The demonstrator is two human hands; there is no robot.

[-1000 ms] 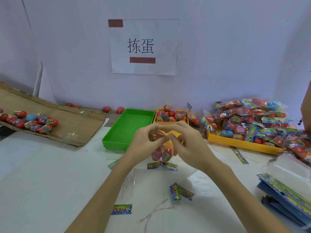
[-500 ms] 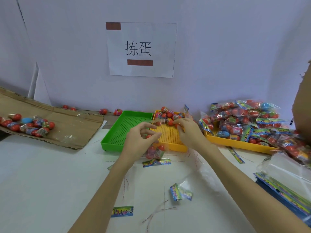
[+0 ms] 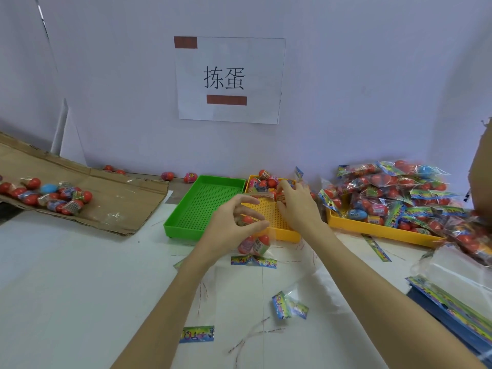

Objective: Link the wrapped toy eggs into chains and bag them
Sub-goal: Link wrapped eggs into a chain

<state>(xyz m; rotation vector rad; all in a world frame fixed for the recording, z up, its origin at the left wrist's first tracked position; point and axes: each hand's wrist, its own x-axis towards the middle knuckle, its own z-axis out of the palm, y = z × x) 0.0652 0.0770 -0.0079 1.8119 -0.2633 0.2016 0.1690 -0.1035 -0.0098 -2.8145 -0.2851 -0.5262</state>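
Head view, mid-link: left hand (image 3: 234, 225) pinching a short chain of wrapped eggs (image 3: 254, 242) over the near edge of the small yellow tray (image 3: 288, 235), right hand (image 3: 295, 206) curled on loose eggs (image 3: 267, 179) at its far end, likely picking one to join next.

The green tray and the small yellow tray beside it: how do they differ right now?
The green tray holds nothing visible, while the small yellow tray has wrapped eggs heaped at its far end. The right hand reaches into the yellow tray; no hand is over the green one. They differ in colour. Both have perforated floors and sit side by side on the white table.
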